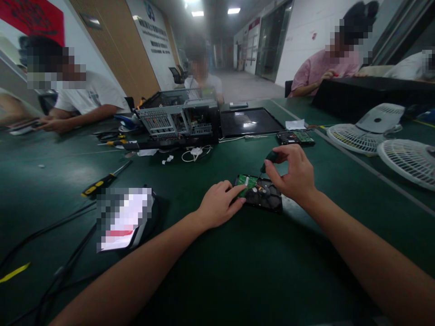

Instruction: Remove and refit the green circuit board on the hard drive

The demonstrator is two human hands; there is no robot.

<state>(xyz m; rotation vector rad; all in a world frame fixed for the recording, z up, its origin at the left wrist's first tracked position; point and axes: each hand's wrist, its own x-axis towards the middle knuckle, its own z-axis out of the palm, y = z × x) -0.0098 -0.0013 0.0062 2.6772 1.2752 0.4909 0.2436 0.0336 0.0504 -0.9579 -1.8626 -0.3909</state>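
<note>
A hard drive lies underside up on the green table, its green circuit board at the left end. My left hand grips that end, with the index finger over the board and the thumb against the near edge. Between the thumb and fingers of my right hand is a small dark green screwdriver. It stands tilted, its thin shaft reaching down to the edge of the circuit board. Whether the tip sits in a screw is too small to tell.
A second hard drive lies beyond my right hand, near a black flat panel. An open computer case stands behind. White fans are at right. At left lie a yellow-black screwdriver, a lit phone and cables. Several people sit around.
</note>
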